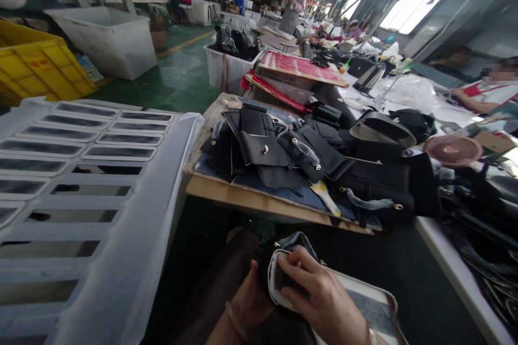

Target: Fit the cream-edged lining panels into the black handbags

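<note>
Hands (291,294) grip black, white-edged bag piece (283,275).

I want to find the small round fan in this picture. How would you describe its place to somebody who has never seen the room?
Start at the wooden board piled with black leather pieces in the middle of the view, then follow the pile to its right end. The round fan lies there, flat, beside a grey curved piece. It is the only pinkish, slotted disc among black and grey things.

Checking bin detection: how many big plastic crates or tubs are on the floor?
3: yellow crate far left, white tub beside it, white tub of black goods mid-aisle. More may be hidden farther back.
</note>
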Demonstrator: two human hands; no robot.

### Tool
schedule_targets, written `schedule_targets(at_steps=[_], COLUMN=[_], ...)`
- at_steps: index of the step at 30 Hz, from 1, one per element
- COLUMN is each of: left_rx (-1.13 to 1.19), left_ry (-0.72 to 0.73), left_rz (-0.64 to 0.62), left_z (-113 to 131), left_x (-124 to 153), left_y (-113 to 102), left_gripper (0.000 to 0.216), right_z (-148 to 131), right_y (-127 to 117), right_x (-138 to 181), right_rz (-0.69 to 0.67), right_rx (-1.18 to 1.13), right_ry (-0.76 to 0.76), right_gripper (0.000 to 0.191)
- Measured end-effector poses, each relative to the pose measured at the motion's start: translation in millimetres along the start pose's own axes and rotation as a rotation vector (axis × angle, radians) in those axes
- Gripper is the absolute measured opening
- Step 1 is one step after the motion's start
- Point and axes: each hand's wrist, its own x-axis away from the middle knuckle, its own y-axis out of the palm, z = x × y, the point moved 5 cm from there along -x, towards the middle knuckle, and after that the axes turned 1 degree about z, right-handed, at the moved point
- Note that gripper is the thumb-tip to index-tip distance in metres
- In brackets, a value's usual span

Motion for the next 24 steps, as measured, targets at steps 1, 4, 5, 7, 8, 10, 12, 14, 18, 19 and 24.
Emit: schedule_targets(at_steps=[1,4,5,7,8,10,12,14,18,19,24], left_rx=[0.001,0.009,0.014,0.023,0.026,0.030,0.031,0.034,0.034,0.032,0.002], left_ry=[0.010,0.017,0.015,0.005,-0.004,-0.025,-0.037,-0.034,-0.011,-0.009,0.005], left_rz=[0.000,-0.003,-0.003,-0.002,0.000,0.005,0.018,0.037,0.080,0.093,0.162], left_z=[-0.8,-3.9,-4.7,-5.6,-5.8,-5.5,-4.0,-1.5,2.5,3.1,10.4], left_x=[0.4,1.9,2.3,2.9,2.8,2.0,0.3,-1.4,-2.0,-1.4,-1.9], left_y=[-2.3,-7.3,-8.7,-11.5,-12.7,-13.6,-12.3,-9.3,-5.7,-6.3,-10.4], left_gripper=[0.066,0.055,0.054,0.052,0.052,0.051,0.050,0.048,0.037,0.035,0.031], right_z=[0.3,1.2,1.5,1.7,1.5,0.8,-0.1,-0.7,-0.8,-0.8,-3.5], right_y=[0.2,1.6,2.1,3.2,3.7,4.6,5.1,6.1,9.3,10.1,12.3], right_x=[0.0,0.8,1.0,0.9,0.7,0.1,-0.2,0.0,1.6,2.2,4.8], right_rz=[-0.002,0.001,0.002,0.001,0.000,0.003,0.020,0.030,0.041,0.045,0.051], right_rx=[-0.005,-0.009,-0.007,0.000,0.005,0.017,0.037,0.067,0.121,0.132,0.198], right_ry=[-0.003,-0.006,-0.005,-0.006,-0.009,-0.017,-0.030,-0.043,-0.060,-0.063,-0.106], right_gripper=[0.047,0.045,0.045,0.044,0.043,0.043,0.043,0.043,0.043,0.044,0.046])
